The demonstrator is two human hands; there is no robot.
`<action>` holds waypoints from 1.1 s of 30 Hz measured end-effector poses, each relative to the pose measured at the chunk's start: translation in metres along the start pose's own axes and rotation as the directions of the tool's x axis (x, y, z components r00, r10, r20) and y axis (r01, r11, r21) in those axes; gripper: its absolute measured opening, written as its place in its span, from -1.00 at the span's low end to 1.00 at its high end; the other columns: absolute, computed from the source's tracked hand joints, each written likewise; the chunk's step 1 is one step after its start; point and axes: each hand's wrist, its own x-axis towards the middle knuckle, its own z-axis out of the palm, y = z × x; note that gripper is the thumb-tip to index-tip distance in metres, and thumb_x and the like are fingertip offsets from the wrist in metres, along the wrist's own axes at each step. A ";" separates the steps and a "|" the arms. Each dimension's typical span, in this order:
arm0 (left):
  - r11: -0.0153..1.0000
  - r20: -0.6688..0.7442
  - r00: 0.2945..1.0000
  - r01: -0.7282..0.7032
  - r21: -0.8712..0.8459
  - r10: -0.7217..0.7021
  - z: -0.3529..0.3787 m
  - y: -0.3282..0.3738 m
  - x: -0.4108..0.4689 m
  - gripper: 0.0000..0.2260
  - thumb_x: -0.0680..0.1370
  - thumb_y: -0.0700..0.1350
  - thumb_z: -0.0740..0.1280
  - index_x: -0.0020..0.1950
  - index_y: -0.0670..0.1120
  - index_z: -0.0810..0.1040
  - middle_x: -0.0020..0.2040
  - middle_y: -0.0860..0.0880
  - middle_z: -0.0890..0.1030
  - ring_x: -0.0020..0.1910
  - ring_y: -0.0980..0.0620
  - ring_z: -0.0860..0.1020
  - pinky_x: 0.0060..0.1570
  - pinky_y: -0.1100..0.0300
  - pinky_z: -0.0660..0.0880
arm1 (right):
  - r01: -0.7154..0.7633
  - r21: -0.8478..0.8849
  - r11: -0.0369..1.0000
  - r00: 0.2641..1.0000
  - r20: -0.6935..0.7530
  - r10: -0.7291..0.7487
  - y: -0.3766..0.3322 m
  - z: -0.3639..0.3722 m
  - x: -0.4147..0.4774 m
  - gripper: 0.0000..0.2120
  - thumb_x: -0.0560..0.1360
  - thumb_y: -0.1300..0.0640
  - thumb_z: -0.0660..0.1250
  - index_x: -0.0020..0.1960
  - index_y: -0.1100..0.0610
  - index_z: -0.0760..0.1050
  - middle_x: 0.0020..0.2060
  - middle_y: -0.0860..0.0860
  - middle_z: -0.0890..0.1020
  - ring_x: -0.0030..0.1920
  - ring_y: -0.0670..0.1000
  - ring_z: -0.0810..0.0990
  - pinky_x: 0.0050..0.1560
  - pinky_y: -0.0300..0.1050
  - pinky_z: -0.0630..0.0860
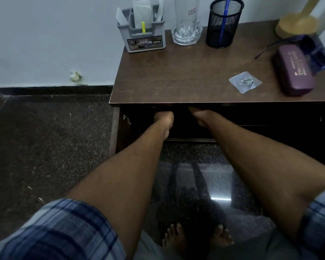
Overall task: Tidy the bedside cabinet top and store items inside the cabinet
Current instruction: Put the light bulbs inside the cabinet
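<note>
The brown bedside cabinet top (176,76) carries a grey organiser box (144,40), a tall glass (187,25) in a glass dish, a black mesh pen cup (222,25) with a blue pen, a clear adhesive hook (245,82) and a purple glasses case (293,70). Both my arms reach into the dark open cabinet below the top. My left hand (163,118) and my right hand (200,115) are inside; their fingers are hidden under the top's front edge, so I cannot see what they hold.
A yellow lamp base (296,25) and a dark blue object (315,51) stand at the cabinet's far right. The white wall is behind, dark speckled floor (45,147) lies to the left, and my bare feet (197,237) are below.
</note>
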 end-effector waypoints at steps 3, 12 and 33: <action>1.000 0.001 1.000 0.002 -0.005 -0.002 0.000 0.000 0.001 -0.78 0.64 -0.18 0.19 -0.19 -0.04 0.45 -0.22 -0.01 0.52 -0.28 0.05 0.49 0.08 0.01 0.61 | 0.022 0.012 1.000 1.000 -0.010 -0.022 0.001 -0.005 -0.003 -0.59 0.69 0.08 0.15 0.48 0.23 0.37 0.45 0.17 0.43 0.45 0.14 0.41 0.37 -0.12 0.35; 0.999 0.052 0.998 -0.022 0.046 0.019 0.000 0.006 -0.016 -0.76 0.66 -0.12 0.18 0.26 -0.12 0.53 0.08 -0.09 0.59 0.04 -0.08 0.60 0.03 0.04 0.58 | 0.117 -0.104 0.988 0.993 0.002 -0.117 -0.004 -0.013 -0.025 -0.54 0.68 -0.02 0.17 0.52 0.14 0.34 0.49 0.09 0.39 0.48 0.09 0.36 0.50 -0.03 0.27; 0.895 0.313 0.853 -0.446 0.022 0.417 0.039 0.026 -0.172 -0.87 0.63 -0.21 0.27 0.06 -0.11 0.62 -0.11 -0.04 0.70 -0.24 0.10 0.65 -0.29 0.26 0.55 | 0.291 -0.228 0.929 0.941 -0.109 -0.321 -0.029 -0.113 -0.163 -0.88 0.50 0.13 0.42 -0.18 0.13 0.67 -0.23 0.13 0.73 -0.22 0.04 0.66 -0.08 0.04 0.64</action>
